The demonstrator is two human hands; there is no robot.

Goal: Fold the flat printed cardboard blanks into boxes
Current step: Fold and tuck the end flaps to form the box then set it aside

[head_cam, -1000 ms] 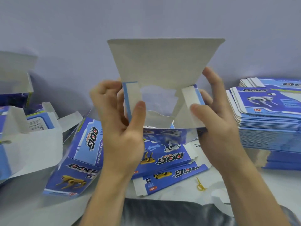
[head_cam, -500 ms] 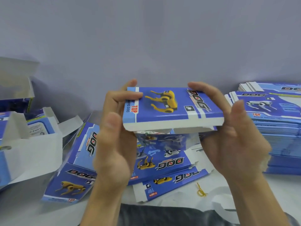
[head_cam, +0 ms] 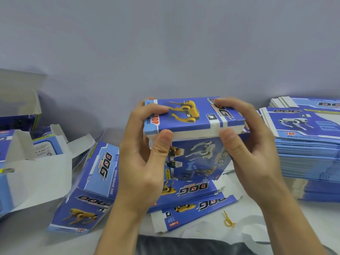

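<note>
I hold a blue printed box (head_cam: 193, 129) upright in front of me, its top lid with a yellow dog picture folded down. My left hand (head_cam: 141, 159) grips its left side, fingers over the lid, thumb on the lid's white tuck edge. My right hand (head_cam: 252, 144) grips the right side the same way. A tall stack of flat blanks (head_cam: 309, 144) lies at the right. Two flat blanks (head_cam: 191, 201) lie on the table under the box.
A folded box (head_cam: 88, 188) lies on its side at lower left. Open boxes with raised white flaps (head_cam: 36, 162) stand at the far left. A yellow rubber band (head_cam: 228, 220) lies near the front. A pale wall stands behind.
The big white lid flap, upright a second ago, has been folded down over the box's top. Both thumbs have moved onto the lid's front edge and the box sits a little lower.
</note>
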